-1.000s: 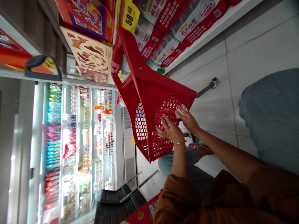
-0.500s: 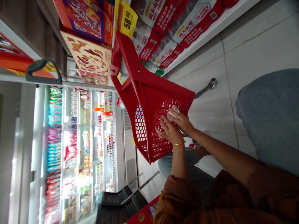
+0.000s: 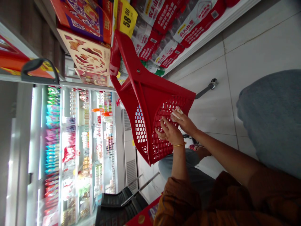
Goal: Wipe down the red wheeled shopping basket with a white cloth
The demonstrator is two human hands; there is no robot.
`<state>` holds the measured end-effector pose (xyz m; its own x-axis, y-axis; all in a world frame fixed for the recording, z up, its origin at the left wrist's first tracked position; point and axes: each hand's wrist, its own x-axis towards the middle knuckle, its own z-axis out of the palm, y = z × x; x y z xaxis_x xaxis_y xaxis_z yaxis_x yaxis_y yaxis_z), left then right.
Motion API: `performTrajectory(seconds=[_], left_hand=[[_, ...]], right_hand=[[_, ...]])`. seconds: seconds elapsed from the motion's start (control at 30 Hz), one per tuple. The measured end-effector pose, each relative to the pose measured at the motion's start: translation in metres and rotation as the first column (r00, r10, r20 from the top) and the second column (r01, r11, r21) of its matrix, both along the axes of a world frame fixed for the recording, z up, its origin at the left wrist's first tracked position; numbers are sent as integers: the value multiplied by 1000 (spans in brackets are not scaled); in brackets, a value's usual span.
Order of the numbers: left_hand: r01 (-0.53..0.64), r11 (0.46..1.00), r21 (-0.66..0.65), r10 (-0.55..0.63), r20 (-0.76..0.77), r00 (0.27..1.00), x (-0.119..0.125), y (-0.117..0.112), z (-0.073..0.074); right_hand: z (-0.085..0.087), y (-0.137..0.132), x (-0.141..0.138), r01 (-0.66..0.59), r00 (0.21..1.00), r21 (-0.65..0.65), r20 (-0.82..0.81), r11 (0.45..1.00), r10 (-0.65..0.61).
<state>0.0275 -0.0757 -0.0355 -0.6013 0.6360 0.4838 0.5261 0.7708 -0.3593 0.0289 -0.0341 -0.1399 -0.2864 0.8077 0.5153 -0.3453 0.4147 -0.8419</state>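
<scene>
The picture lies on its side. A red plastic shopping basket (image 3: 145,91) with honeycomb holes fills the middle; a metal arm with a small wheel (image 3: 213,84) sticks out at its base. My left hand (image 3: 170,133), a gold bangle on its wrist, rests against the perforated side with fingers spread. Just beside it, my right hand (image 3: 184,122) has a small crumpled white piece, like a tissue (image 3: 177,112), at its fingertips against the same side. How firmly the fingers grip it is hard to see.
Red-labelled water bottles (image 3: 192,25) stand on a low shelf near the basket, beside a yellow price tag (image 3: 127,18) and boxed goods (image 3: 87,55). A grey handle (image 3: 39,72) shows at left. Beyond is a lit refrigerated display (image 3: 80,150). Black parts (image 3: 122,204) sit low.
The whole view shifts slightly. My hands stay on the basket's side almost where they were, with the white piece still at my right fingertips.
</scene>
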Motion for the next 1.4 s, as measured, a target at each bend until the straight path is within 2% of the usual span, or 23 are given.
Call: performTrajectory(seconds=[0.1, 0.23, 0.37, 0.5, 0.63, 0.8, 0.97, 1.1, 1.23, 1.4], left_hand=[[8, 1000, 1, -8, -9, 1000, -1, -1, 0], [12, 1000, -9, -12, -13, 1000, 1, -1, 2], [8, 1000, -16, -8, -35, 999, 6, -3, 6], [51, 998, -36, -53, -56, 997, 9, -3, 6], [101, 991, -89, -103, -22, 994, 6, 7, 4], [103, 987, -125, -106, -17, 994, -3, 22, -2], [104, 989, -109, -105, -7, 994, -7, 25, -5], [100, 992, -81, -100, 7, 995, -9, 27, -2], [98, 993, -71, -95, 37, 995, -9, 29, 3], [44, 998, -55, -40, 67, 997, -5, 31, 4]], right_hand=[[-16, -8, 0, 31, 998, -29, 63, 999, -29], [-25, -12, 0, 64, 994, -33, 92, 997, -60], [-26, -12, 1, 91, 989, -42, 116, 995, -86], [-25, -13, 1, 108, 986, -28, 129, 994, -104], [-25, -14, 1, 104, 985, -38, 145, 994, -98], [-24, -12, 1, 125, 987, -26, 101, 992, -122], [-7, -2, 3, 117, 993, -60, 39, 991, -115], [11, 17, 5, 118, 993, -61, 15, 991, -117], [35, 42, 4, 113, 992, 21, -67, 993, -111], [66, 67, 4, 11, 999, 149, -45, 989, -4]])
